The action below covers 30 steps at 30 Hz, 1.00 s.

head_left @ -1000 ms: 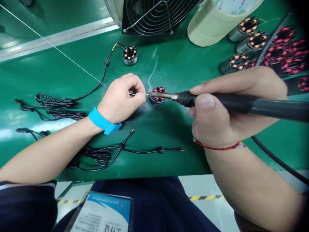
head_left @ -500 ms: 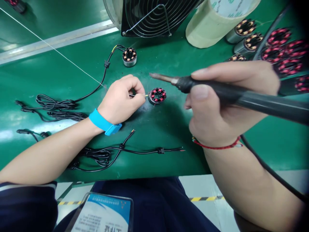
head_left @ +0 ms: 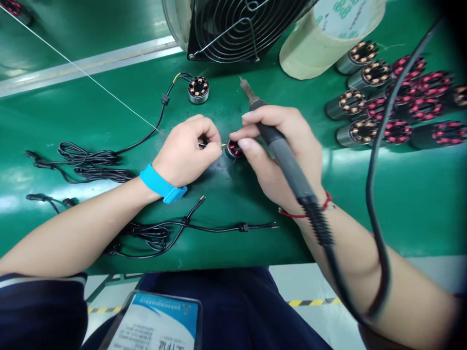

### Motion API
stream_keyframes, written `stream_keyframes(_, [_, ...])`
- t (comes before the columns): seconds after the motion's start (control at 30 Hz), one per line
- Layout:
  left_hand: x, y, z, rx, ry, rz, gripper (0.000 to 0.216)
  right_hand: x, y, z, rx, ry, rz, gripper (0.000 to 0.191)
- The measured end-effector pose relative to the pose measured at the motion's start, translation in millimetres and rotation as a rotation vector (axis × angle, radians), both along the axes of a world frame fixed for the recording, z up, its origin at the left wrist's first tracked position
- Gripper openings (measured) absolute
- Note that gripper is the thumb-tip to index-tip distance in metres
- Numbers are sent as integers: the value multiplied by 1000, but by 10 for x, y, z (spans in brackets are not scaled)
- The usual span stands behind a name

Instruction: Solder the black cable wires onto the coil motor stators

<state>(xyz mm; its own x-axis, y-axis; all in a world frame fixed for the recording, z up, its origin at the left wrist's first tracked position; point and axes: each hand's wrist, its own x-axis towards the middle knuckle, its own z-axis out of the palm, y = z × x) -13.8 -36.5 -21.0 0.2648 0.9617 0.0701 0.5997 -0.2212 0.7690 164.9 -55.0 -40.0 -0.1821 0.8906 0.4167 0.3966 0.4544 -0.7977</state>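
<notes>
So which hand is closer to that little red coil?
The right hand: its fingers touch the red coil, soldering iron in grip; left hand sits just beside it, pinching a wire.

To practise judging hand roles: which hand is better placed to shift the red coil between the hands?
Probably the right hand: its fingertips touch the red coil, soldering iron tip pointing away. The left hand is occupied pinching the wire.
</notes>
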Motion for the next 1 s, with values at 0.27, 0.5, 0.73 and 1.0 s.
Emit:
stream_keyframes(0.27, [1,-1,2,6,-17,16,11,-70,43,-81,-64,-75,105,34])
stream_keyframes(0.5, [-30,31,40,-141,-168,-1,9,-89,72,-120,-42,-69,-2,37])
stream_keyframes(0.73, [-29,32,32,-104,-114,-30,9,-49,97,-171,55,-26,-6,41])
stream_keyframes(1.0, [30,-7,29,80,32,-34,13,148,-8,32,21,105,-91,29])
